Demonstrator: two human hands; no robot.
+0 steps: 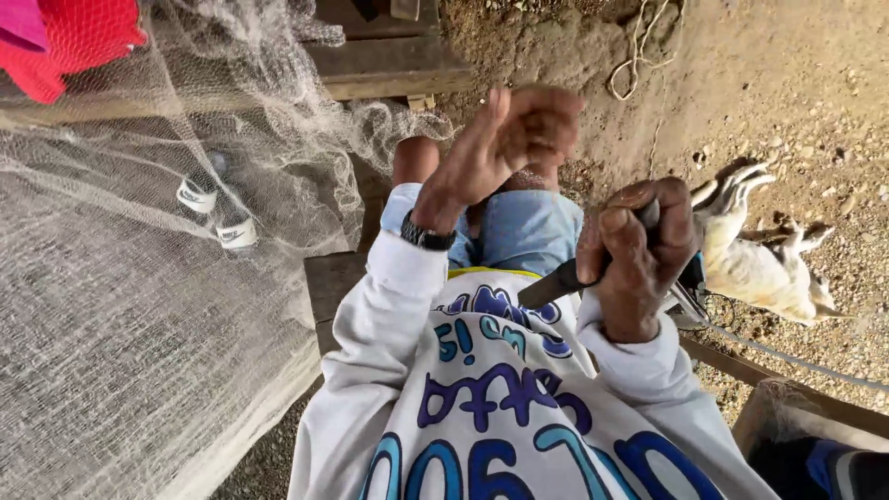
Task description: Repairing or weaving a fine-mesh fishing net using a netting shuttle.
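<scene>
Head view: a seated person looks down over their own lap on a sandy yard, both hands raised above the knees.
Left hand: the left hand [500,143] is lifted, blurred, its fingers held loosely together and slightly curled; it holds nothing that can be made out. A dark wristwatch [426,234] sits on the wrist above a white sleeve.
Right hand: the right hand [639,255] is clenched in a fist round the handle of a knife [556,283], whose dark blade points down and left toward the chest.
Knife position: just above the white printed shirt [491,389], between the two forearms, apart from the left hand.
Net: pale fishing net [139,306] is draped over the left of the scene, with two small white floats [218,215] caught in it and a red mesh bundle [79,42] at the top corner.
Seat: a wooden bench [329,282] shows under the left arm.
Ground: a light-coloured animal [769,268] lies on the sandy ground [796,83] just right of the knife hand; a cord [639,46] lies coiled farther off.
</scene>
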